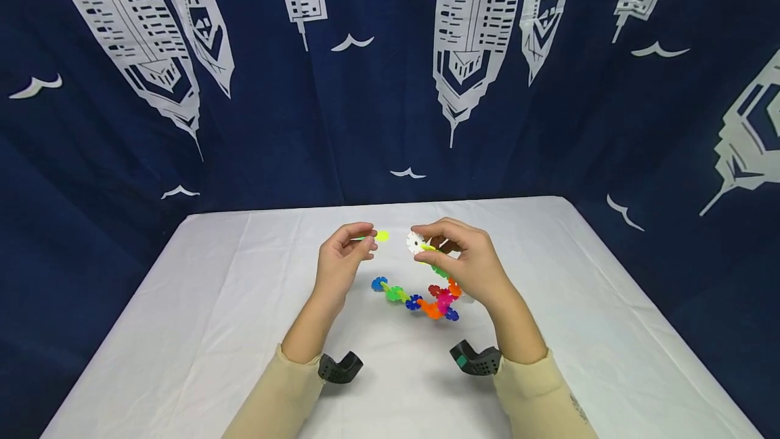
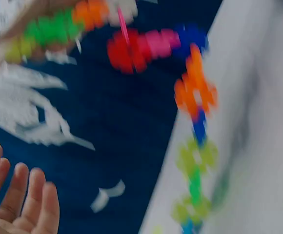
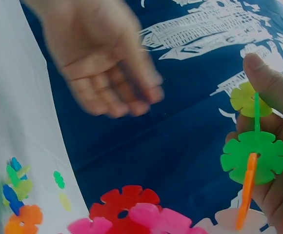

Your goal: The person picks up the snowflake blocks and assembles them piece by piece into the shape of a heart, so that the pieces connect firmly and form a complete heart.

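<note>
Head view: multicoloured chain of flower-shaped discs [image 1: 444, 301] curves.

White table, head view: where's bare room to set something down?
Free: white table between its left edge and left hand; also between right hand and right edge. Crowded: middle, with flower-disc chain and yellow disc.

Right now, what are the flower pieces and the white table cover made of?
The flower pieces look like smooth plastic: each has one even, bright colour and clean-cut slots round its edge. The white table cover seems to be matte cloth, judging by its faint creases, though thin plastic is possible.
</note>
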A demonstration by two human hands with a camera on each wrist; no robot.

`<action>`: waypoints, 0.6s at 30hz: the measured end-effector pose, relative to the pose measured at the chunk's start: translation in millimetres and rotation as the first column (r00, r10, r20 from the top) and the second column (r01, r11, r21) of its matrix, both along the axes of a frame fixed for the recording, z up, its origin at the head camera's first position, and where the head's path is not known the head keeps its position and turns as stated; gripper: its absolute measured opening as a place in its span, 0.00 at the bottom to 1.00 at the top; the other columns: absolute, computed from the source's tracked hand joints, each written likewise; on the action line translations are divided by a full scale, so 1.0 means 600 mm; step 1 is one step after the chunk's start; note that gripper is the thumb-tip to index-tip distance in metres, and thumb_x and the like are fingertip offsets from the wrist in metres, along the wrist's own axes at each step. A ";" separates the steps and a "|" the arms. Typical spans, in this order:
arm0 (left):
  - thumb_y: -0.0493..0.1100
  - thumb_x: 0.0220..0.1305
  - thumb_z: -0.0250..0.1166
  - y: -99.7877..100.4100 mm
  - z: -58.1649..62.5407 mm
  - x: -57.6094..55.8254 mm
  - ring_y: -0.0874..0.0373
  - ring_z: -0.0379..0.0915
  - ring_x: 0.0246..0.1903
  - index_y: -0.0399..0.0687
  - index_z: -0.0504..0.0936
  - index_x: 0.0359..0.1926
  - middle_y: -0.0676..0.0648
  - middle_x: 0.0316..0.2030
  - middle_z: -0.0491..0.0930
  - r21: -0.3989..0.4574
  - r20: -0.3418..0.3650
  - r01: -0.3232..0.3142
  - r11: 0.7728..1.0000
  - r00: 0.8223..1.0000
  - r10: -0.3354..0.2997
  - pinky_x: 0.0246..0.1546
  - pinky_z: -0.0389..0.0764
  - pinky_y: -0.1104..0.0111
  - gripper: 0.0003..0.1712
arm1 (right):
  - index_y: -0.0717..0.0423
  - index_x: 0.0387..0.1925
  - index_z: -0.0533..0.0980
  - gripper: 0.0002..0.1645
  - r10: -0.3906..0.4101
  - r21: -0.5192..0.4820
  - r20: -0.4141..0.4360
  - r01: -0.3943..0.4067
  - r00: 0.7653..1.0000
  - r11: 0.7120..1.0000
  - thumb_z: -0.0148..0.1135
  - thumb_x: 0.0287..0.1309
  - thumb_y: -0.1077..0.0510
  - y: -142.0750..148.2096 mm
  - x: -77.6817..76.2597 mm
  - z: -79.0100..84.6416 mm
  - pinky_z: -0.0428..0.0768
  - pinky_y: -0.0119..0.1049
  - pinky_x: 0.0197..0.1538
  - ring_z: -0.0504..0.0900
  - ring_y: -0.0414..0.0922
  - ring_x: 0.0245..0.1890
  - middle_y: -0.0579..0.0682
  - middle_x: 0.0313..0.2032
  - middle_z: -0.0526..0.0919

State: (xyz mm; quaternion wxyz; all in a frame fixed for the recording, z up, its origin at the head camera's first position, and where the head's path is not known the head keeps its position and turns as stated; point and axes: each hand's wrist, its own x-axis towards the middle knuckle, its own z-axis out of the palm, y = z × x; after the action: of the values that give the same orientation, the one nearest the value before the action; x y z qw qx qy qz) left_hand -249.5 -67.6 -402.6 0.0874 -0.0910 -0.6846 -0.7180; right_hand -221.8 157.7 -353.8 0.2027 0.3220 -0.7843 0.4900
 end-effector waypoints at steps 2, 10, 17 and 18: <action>0.35 0.67 0.65 -0.009 -0.023 -0.024 0.61 0.79 0.41 0.42 0.82 0.54 0.41 0.50 0.83 -0.073 0.039 -0.066 0.995 0.997 0.069 0.40 0.81 0.78 0.15 | 0.54 0.48 0.84 0.21 -0.004 0.009 0.026 0.004 1.000 1.000 0.76 0.50 0.66 0.004 -0.001 -0.003 0.84 0.29 0.39 0.80 0.39 0.36 0.47 0.41 0.88; 0.39 0.65 0.67 -0.038 -0.099 -0.125 0.49 0.77 0.51 0.44 0.82 0.55 0.42 0.54 0.83 -0.340 0.116 -0.167 0.925 0.969 0.217 0.47 0.80 0.69 0.18 | 0.54 0.48 0.84 0.20 0.005 0.020 0.031 -0.006 1.000 1.000 0.75 0.51 0.66 0.004 -0.004 -0.007 0.84 0.29 0.41 0.81 0.39 0.37 0.48 0.41 0.88; 0.46 0.65 0.66 -0.049 -0.120 -0.179 0.42 0.66 0.66 0.53 0.79 0.62 0.42 0.63 0.77 -0.557 0.150 -0.129 0.820 0.956 0.252 0.71 0.58 0.48 0.24 | 0.54 0.48 0.84 0.20 -0.006 0.025 0.024 0.006 1.000 1.000 0.75 0.52 0.66 0.003 -0.007 -0.009 0.84 0.28 0.41 0.80 0.38 0.36 0.49 0.41 0.88; 0.48 0.65 0.67 -0.047 -0.121 -0.183 0.41 0.63 0.68 0.56 0.79 0.62 0.42 0.65 0.75 -0.598 0.147 -0.123 0.792 0.954 0.260 0.71 0.55 0.46 0.24 | 0.54 0.48 0.84 0.20 -0.008 0.026 0.023 0.007 1.000 1.000 0.75 0.51 0.66 0.003 -0.007 -0.009 0.84 0.29 0.41 0.80 0.39 0.35 0.48 0.40 0.88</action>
State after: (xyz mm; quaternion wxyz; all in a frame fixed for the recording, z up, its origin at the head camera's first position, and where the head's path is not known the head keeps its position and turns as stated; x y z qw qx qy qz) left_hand -359.4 -96.0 -475.3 0.0512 0.0375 -0.8822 -0.4665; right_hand -225.8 159.8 -359.0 0.1911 0.3159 -0.7942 0.4827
